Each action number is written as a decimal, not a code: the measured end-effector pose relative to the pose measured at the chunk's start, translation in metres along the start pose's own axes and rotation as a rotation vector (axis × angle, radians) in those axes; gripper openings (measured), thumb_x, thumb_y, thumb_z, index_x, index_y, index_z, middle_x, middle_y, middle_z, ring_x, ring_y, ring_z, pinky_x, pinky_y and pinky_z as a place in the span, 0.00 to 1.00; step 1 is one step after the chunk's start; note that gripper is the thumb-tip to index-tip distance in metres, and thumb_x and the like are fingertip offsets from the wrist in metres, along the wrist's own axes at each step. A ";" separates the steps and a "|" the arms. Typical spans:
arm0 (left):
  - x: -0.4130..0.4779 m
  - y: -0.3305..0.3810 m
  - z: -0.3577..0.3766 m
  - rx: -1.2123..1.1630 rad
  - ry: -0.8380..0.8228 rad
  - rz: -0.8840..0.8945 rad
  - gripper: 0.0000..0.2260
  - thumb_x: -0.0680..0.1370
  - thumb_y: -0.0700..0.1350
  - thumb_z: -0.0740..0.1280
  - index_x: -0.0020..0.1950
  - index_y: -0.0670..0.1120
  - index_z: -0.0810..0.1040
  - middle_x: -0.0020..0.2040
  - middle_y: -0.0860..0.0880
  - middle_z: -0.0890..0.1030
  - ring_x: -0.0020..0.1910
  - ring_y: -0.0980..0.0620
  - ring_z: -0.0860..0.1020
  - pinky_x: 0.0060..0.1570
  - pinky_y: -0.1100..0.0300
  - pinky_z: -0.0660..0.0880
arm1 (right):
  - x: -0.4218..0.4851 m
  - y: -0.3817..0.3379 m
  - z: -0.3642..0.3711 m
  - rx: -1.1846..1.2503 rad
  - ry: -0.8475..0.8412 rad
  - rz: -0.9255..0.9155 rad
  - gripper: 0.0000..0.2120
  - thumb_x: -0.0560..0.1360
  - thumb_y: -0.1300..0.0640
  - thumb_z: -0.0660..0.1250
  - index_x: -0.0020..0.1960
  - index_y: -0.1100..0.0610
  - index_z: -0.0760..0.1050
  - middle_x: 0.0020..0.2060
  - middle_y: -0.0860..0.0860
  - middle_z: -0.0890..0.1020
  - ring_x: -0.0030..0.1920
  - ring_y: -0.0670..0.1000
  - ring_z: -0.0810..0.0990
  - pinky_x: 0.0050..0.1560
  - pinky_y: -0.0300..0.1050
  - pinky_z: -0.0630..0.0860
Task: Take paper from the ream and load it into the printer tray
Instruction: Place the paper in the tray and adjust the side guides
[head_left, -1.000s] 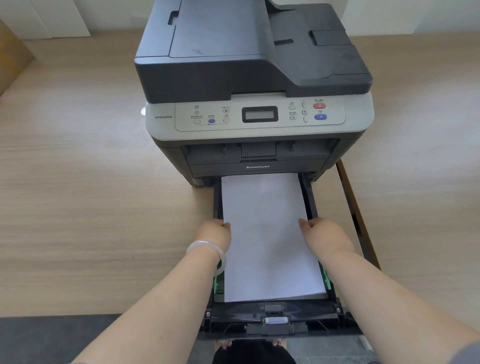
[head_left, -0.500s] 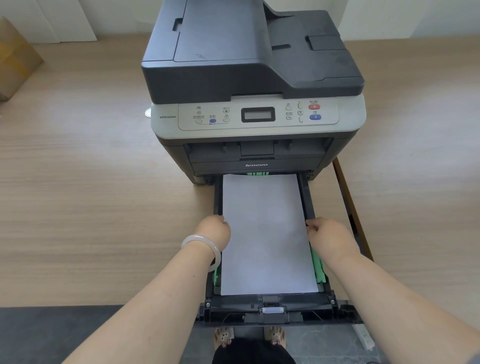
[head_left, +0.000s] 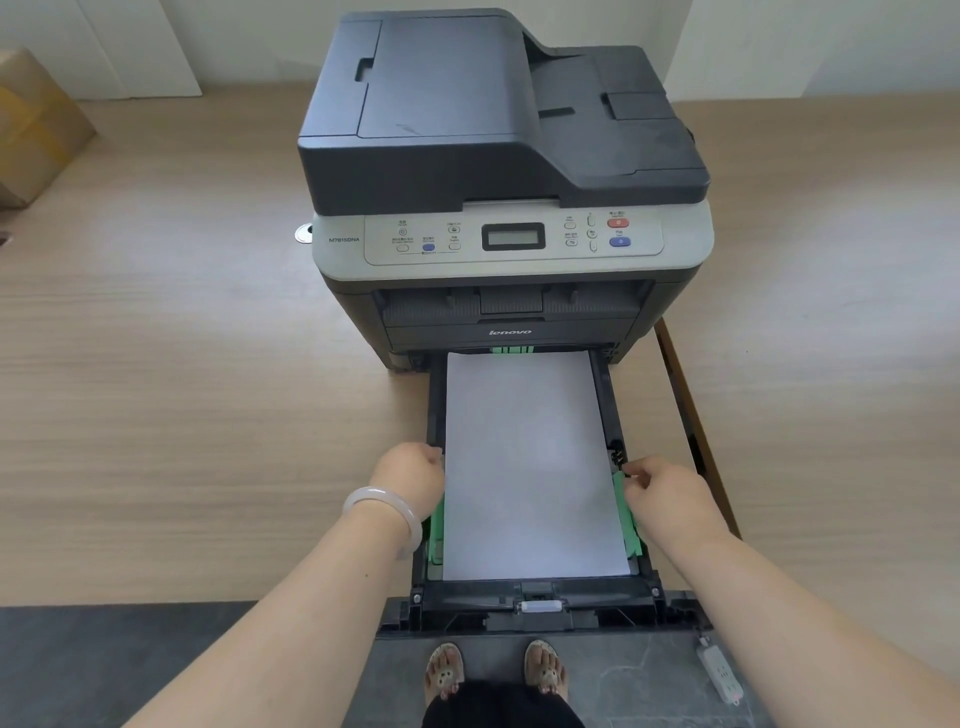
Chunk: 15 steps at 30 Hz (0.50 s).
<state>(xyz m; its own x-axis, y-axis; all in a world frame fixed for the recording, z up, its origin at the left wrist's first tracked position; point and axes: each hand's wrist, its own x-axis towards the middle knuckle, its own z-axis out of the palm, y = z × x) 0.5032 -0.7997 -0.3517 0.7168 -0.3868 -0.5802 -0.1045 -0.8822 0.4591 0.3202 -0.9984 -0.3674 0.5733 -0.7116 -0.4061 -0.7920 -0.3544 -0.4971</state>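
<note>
A dark grey and silver printer (head_left: 498, 130) stands on a wooden desk (head_left: 182, 389). Its black paper tray (head_left: 535, 597) is pulled out toward me over the desk's front edge. A white paper stack (head_left: 524, 457) lies flat inside it. My left hand (head_left: 410, 478), with a pale bangle on the wrist, is curled over the left green side guide (head_left: 435, 535) at the paper's left edge. My right hand (head_left: 665, 493) pinches the top of the right green side guide (head_left: 626, 519), just off the paper. No ream is in view.
A cardboard box (head_left: 36, 130) sits at the desk's far left. A round metal grommet (head_left: 304, 233) lies left of the printer. On the dark floor below are my sandalled feet (head_left: 444, 670) and a white power strip (head_left: 719, 670).
The paper has settled flat in the tray. My right hand has slid off the paper's edge onto the green guide. My left hand has stayed at the left edge.
</note>
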 end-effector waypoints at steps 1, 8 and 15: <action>-0.002 -0.004 0.001 -0.038 0.020 0.001 0.18 0.80 0.38 0.53 0.67 0.45 0.73 0.62 0.44 0.79 0.51 0.41 0.79 0.45 0.57 0.76 | -0.002 0.001 0.001 -0.002 -0.010 0.007 0.16 0.77 0.59 0.60 0.64 0.57 0.74 0.51 0.55 0.82 0.40 0.52 0.79 0.40 0.41 0.74; -0.010 -0.023 0.013 -0.087 0.071 -0.006 0.16 0.78 0.40 0.56 0.64 0.47 0.76 0.52 0.43 0.83 0.36 0.48 0.75 0.34 0.62 0.71 | -0.008 0.005 0.010 0.017 0.000 0.072 0.18 0.76 0.56 0.63 0.64 0.58 0.70 0.50 0.55 0.81 0.40 0.51 0.79 0.39 0.45 0.76; -0.012 -0.016 0.024 -0.188 0.098 -0.038 0.20 0.77 0.37 0.55 0.68 0.46 0.72 0.58 0.41 0.80 0.50 0.40 0.79 0.38 0.61 0.71 | -0.010 0.009 0.018 -0.020 -0.037 0.134 0.20 0.77 0.56 0.61 0.67 0.60 0.69 0.56 0.57 0.81 0.48 0.55 0.79 0.44 0.44 0.76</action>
<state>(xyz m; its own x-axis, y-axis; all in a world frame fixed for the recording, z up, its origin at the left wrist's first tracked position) 0.4802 -0.7873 -0.3681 0.7822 -0.3185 -0.5355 0.0478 -0.8263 0.5612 0.3109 -0.9837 -0.3821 0.4695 -0.7304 -0.4961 -0.8658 -0.2704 -0.4211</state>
